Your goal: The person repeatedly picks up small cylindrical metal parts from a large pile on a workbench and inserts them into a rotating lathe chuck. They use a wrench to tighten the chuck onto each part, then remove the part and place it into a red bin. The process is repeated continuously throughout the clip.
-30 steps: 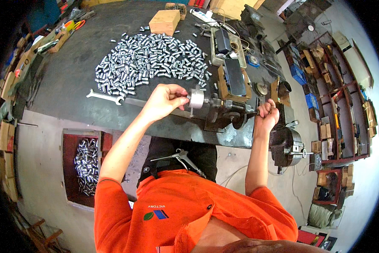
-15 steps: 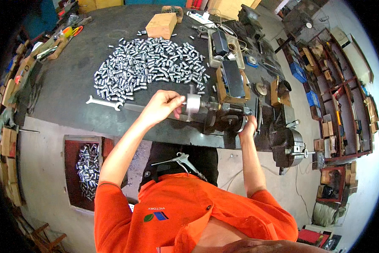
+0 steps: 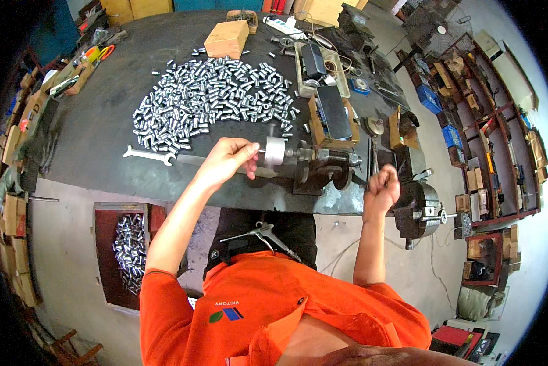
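On the bench front, a bench fixture [image 3: 323,166] of dark metal carries a silver round chuck-like drum [image 3: 275,151] at its left end. My left hand [image 3: 228,161] is closed in a pinch just left of the drum, on a small metal part [image 3: 261,150] mostly hidden by the fingertips. My right hand [image 3: 382,188] is curled closed to the right of the fixture's handwheel [image 3: 343,177], near the bench vise [image 3: 415,204]; what it holds, if anything, is hidden. A large pile of short metal sleeves [image 3: 210,97] lies beyond my left hand.
An open-end wrench [image 3: 149,155] lies left of my left hand. A wooden block [image 3: 226,39] stands behind the pile. A wooden box with a dark flat case [image 3: 334,113] sits behind the fixture. Below the bench edge, a red bin [image 3: 109,244] holds more sleeves. An air blow gun [image 3: 263,234] hangs at my waist.
My right hand has moved away from the handwheel, to the right, and is now curled up beside the vise. My left hand keeps its pinch at the drum.
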{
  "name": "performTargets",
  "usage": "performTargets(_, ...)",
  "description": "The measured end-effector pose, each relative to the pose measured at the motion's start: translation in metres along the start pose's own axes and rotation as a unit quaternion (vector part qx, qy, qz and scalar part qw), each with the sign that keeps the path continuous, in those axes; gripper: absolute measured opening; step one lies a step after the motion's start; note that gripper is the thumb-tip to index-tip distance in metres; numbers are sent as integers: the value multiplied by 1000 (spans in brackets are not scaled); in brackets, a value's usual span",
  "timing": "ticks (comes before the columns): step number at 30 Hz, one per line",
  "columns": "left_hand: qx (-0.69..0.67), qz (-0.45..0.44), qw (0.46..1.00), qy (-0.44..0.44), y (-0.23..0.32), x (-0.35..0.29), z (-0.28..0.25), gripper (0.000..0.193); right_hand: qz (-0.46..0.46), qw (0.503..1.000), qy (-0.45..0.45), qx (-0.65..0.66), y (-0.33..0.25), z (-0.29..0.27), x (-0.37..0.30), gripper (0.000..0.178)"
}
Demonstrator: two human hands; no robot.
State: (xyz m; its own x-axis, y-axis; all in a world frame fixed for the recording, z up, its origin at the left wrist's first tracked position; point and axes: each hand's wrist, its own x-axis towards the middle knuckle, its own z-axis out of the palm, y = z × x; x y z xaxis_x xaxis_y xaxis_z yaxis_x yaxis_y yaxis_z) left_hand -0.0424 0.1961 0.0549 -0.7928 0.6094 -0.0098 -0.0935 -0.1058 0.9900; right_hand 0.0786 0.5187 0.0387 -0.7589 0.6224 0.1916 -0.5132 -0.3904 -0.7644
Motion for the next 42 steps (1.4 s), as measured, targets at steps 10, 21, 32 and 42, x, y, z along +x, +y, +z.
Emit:
performTargets(10,20,-15,1000,-7,5,-2,-7,32,46,968,117,-218,101,-59,64,13)
performTargets(21,155,-105,911,368,-49,-177,-131,25,-81,996,-44,-11,5,17,24,22)
performTargets(32,542,-59,782,302,-34,-119,-118,24,77,981,143,-102,68,-44,-2,16)
performTargets(42,637,48,759,127,-70,133,-34,24,87,972,147,-162,71,-31,8,16)
